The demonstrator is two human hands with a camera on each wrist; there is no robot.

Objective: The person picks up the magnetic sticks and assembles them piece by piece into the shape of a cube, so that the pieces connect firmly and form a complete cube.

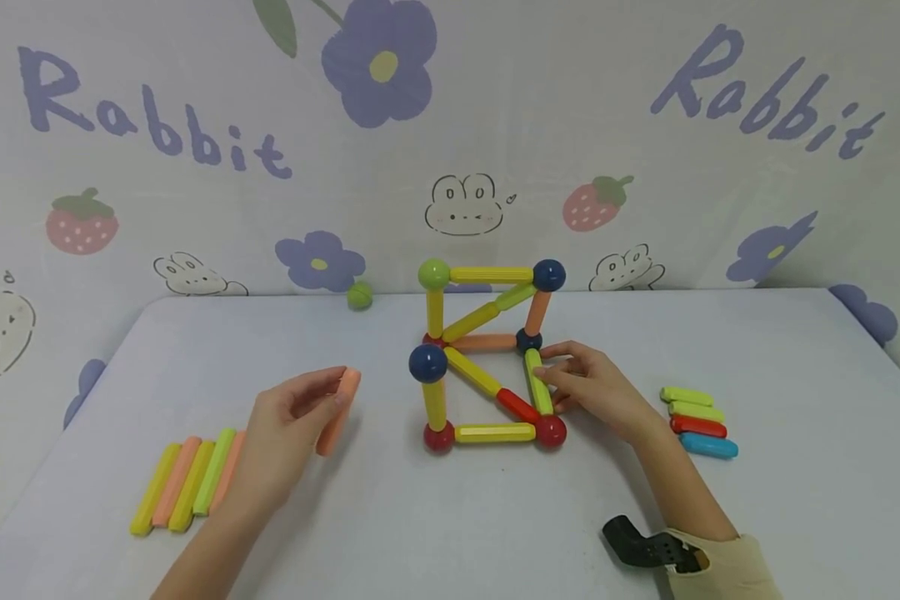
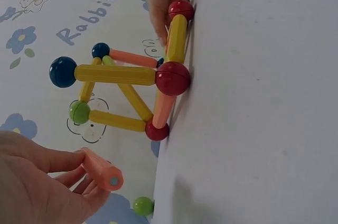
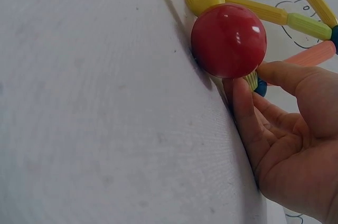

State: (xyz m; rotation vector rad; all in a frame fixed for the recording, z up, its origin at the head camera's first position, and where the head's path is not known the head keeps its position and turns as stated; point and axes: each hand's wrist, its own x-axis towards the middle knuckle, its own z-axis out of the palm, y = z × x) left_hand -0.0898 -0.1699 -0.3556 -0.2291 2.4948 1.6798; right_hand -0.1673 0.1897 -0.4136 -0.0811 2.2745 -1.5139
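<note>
An orange magnetic stick [image 1: 339, 412] is pinched between the thumb and fingers of my left hand [image 1: 285, 429], off to the left of a frame of sticks and balls. In the left wrist view the round end of this orange stick [image 2: 103, 171] shows a metal dot. My right hand [image 1: 596, 385] pinches the green stick [image 1: 537, 383] on the frame's right base side, close to the front right red ball [image 1: 551, 431]. In the right wrist view that red ball [image 3: 228, 40] hides most of the green stick. A blue ball [image 1: 427, 363] tops the front left upright.
Several yellow, orange and green sticks [image 1: 192, 483] lie in a row at the left. On the right lie short green, red and blue sticks [image 1: 708, 445]. A loose green ball [image 1: 359, 295] sits at the back edge. A black wrist mount [image 1: 648, 550] is on my right wrist.
</note>
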